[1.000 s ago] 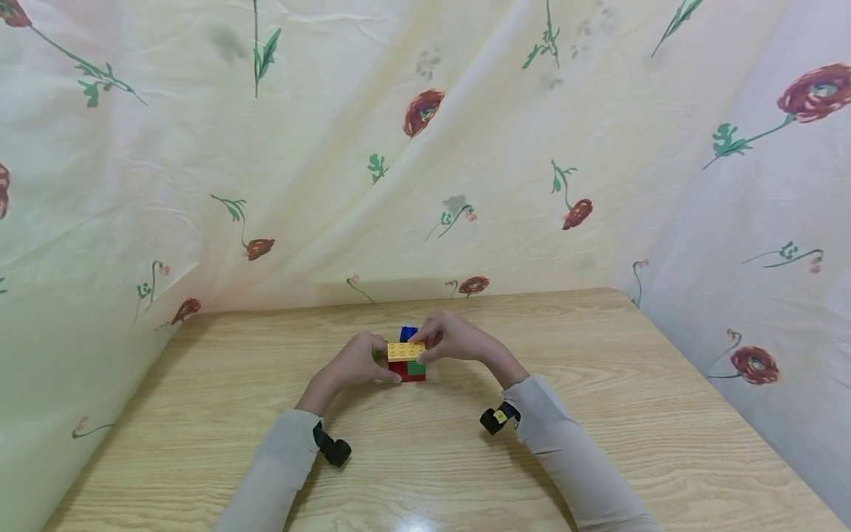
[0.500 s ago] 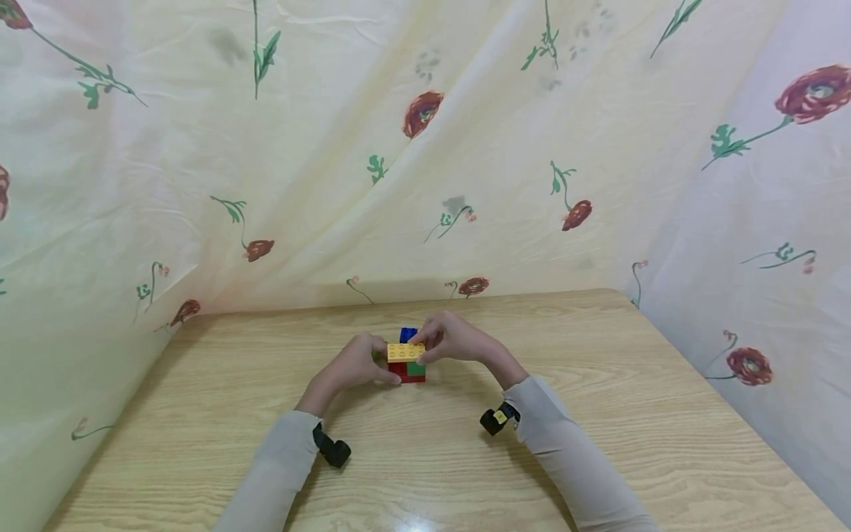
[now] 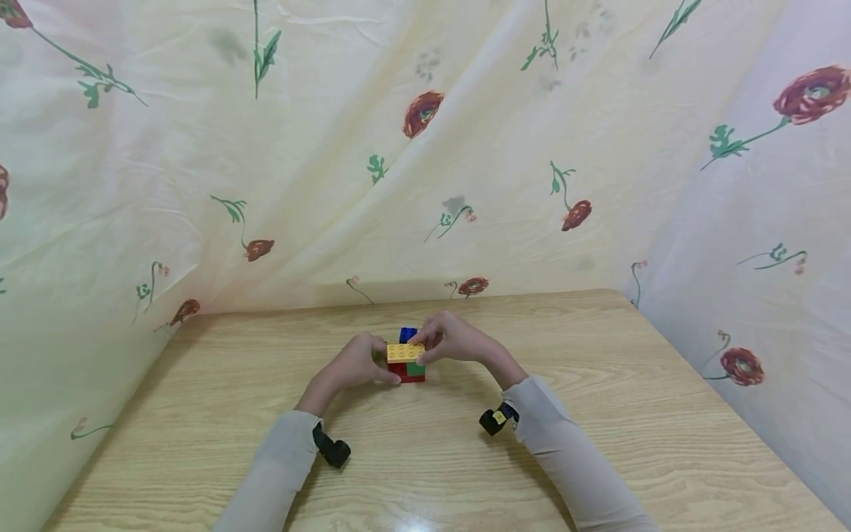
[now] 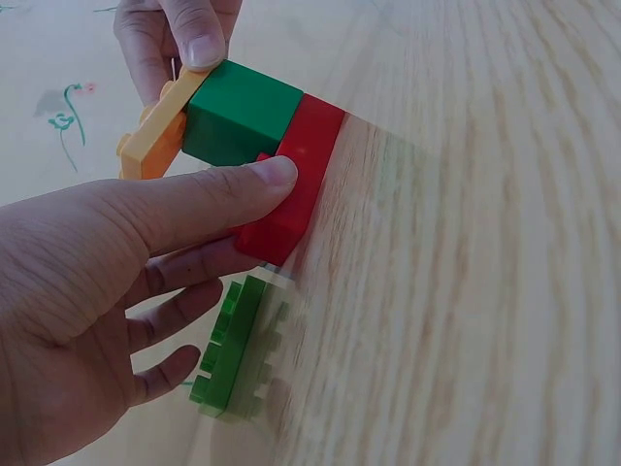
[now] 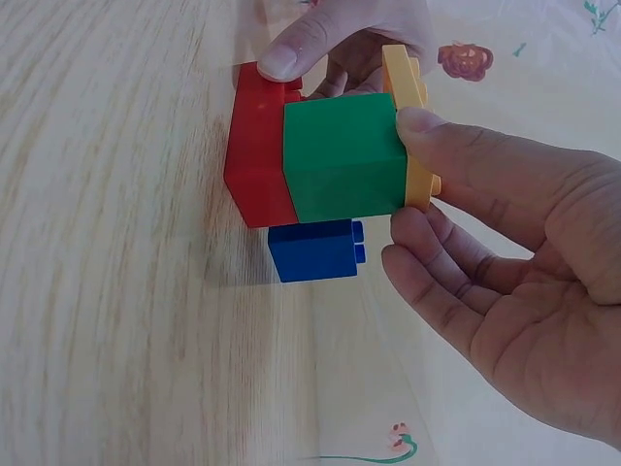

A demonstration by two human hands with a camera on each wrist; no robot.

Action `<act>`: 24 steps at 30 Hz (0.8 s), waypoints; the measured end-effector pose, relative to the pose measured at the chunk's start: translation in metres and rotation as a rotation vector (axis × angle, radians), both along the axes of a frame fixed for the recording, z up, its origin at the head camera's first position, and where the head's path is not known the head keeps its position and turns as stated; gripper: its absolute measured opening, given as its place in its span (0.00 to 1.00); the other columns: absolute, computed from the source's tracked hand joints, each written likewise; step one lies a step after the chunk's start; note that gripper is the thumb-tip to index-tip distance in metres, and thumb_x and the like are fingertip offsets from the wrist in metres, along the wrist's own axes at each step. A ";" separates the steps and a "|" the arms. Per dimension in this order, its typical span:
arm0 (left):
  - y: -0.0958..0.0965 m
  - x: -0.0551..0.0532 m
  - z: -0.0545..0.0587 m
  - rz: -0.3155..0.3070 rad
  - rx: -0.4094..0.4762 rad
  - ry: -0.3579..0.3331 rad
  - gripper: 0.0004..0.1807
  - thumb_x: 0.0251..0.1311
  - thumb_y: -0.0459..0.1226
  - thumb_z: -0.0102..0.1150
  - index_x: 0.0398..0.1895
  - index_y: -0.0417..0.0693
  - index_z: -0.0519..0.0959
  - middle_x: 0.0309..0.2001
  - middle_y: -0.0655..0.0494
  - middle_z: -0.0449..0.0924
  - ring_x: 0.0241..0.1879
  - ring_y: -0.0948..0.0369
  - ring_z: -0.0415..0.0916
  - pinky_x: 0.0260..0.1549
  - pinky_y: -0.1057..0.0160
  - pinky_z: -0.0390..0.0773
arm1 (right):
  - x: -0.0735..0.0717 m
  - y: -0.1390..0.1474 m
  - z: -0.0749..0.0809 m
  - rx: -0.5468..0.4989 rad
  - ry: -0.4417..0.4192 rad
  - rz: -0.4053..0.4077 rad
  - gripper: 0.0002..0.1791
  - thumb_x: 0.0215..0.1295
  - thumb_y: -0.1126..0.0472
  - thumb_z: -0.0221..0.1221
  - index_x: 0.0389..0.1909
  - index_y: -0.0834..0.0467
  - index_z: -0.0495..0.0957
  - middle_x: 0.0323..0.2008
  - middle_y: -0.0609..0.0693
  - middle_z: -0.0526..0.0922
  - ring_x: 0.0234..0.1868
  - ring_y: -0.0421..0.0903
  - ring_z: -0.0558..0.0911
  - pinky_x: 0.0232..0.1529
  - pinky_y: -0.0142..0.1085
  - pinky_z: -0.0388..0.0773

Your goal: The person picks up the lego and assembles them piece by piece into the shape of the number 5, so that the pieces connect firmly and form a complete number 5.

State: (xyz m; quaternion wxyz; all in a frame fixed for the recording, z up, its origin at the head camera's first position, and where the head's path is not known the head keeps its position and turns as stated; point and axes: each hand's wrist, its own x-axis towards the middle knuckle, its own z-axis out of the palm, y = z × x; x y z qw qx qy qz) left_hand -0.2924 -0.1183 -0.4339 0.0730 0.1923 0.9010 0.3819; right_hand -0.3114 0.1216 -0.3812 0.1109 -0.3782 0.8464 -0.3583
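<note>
In the head view my left hand (image 3: 354,362) and right hand (image 3: 459,340) meet at a small toy-brick stack. Its base is a red brick (image 4: 307,155) on the table, with a dark green brick (image 5: 344,155) above one end. A flat yellow brick (image 3: 406,353) with studs forms the top and overhangs the green one. My left thumb presses the red brick's side, its fingers behind, gripping it. Between thumb and fingertips my right hand pinches the yellow brick, right at the green brick's top.
Just behind the stack stands a blue brick (image 5: 312,250). A lighter green studded brick (image 4: 231,349) lies beyond the left fingers. The wooden table (image 3: 412,458) ends at a flowered cloth (image 3: 319,148) behind and at both sides.
</note>
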 end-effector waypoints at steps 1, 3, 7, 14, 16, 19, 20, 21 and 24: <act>0.000 0.000 0.000 -0.001 0.000 0.002 0.16 0.47 0.40 0.82 0.38 0.47 0.88 0.36 0.59 0.84 0.38 0.60 0.71 0.42 0.61 0.70 | 0.000 0.000 0.000 0.000 0.001 0.000 0.16 0.59 0.67 0.72 0.49 0.63 0.87 0.37 0.56 0.84 0.34 0.38 0.79 0.41 0.30 0.80; 0.000 0.000 0.000 -0.003 0.000 0.004 0.16 0.47 0.41 0.82 0.38 0.47 0.88 0.36 0.59 0.84 0.38 0.60 0.70 0.42 0.60 0.70 | 0.000 0.000 0.000 0.000 0.001 0.002 0.16 0.59 0.67 0.72 0.49 0.63 0.87 0.37 0.56 0.84 0.34 0.38 0.80 0.41 0.30 0.80; -0.001 0.000 0.000 -0.004 0.002 0.007 0.16 0.46 0.41 0.82 0.38 0.47 0.88 0.36 0.59 0.85 0.38 0.60 0.71 0.42 0.61 0.70 | -0.001 0.000 0.000 -0.001 -0.003 0.003 0.16 0.59 0.67 0.72 0.49 0.63 0.87 0.37 0.57 0.84 0.34 0.38 0.80 0.41 0.31 0.80; 0.000 -0.001 0.000 -0.001 -0.004 0.002 0.15 0.46 0.41 0.82 0.37 0.47 0.89 0.36 0.59 0.84 0.38 0.60 0.70 0.42 0.61 0.70 | -0.001 -0.001 0.000 0.004 -0.009 0.000 0.17 0.59 0.67 0.72 0.50 0.63 0.87 0.37 0.56 0.83 0.34 0.38 0.80 0.41 0.31 0.80; 0.000 0.000 0.000 0.003 -0.007 0.003 0.15 0.46 0.41 0.82 0.37 0.47 0.88 0.36 0.59 0.84 0.38 0.59 0.70 0.42 0.61 0.70 | -0.001 -0.001 0.000 0.004 -0.008 -0.001 0.17 0.59 0.66 0.72 0.50 0.62 0.87 0.37 0.56 0.83 0.34 0.39 0.80 0.41 0.31 0.80; 0.000 0.000 0.000 0.007 -0.007 -0.001 0.15 0.46 0.41 0.83 0.37 0.48 0.88 0.36 0.60 0.83 0.38 0.59 0.70 0.42 0.61 0.70 | -0.001 0.000 0.000 0.002 -0.007 0.002 0.16 0.59 0.66 0.72 0.49 0.62 0.87 0.36 0.55 0.83 0.33 0.39 0.79 0.39 0.31 0.80; 0.000 0.000 0.000 0.008 -0.009 -0.004 0.15 0.46 0.41 0.83 0.37 0.48 0.88 0.36 0.60 0.83 0.38 0.59 0.70 0.42 0.60 0.70 | -0.001 0.001 0.000 0.004 -0.007 0.003 0.16 0.59 0.66 0.72 0.49 0.62 0.88 0.35 0.55 0.83 0.33 0.40 0.79 0.39 0.31 0.79; 0.000 0.000 0.001 0.009 -0.010 -0.009 0.15 0.46 0.41 0.83 0.37 0.48 0.89 0.36 0.60 0.83 0.38 0.59 0.69 0.42 0.60 0.69 | -0.001 0.001 0.000 0.003 -0.007 0.004 0.16 0.59 0.66 0.72 0.49 0.62 0.88 0.35 0.55 0.83 0.33 0.40 0.79 0.39 0.31 0.79; -0.001 -0.001 0.003 0.017 -0.015 -0.019 0.16 0.46 0.41 0.83 0.37 0.48 0.88 0.36 0.60 0.83 0.39 0.58 0.70 0.42 0.59 0.70 | -0.002 0.001 0.001 0.003 -0.011 0.010 0.17 0.59 0.65 0.72 0.50 0.62 0.87 0.35 0.54 0.83 0.33 0.40 0.79 0.39 0.30 0.80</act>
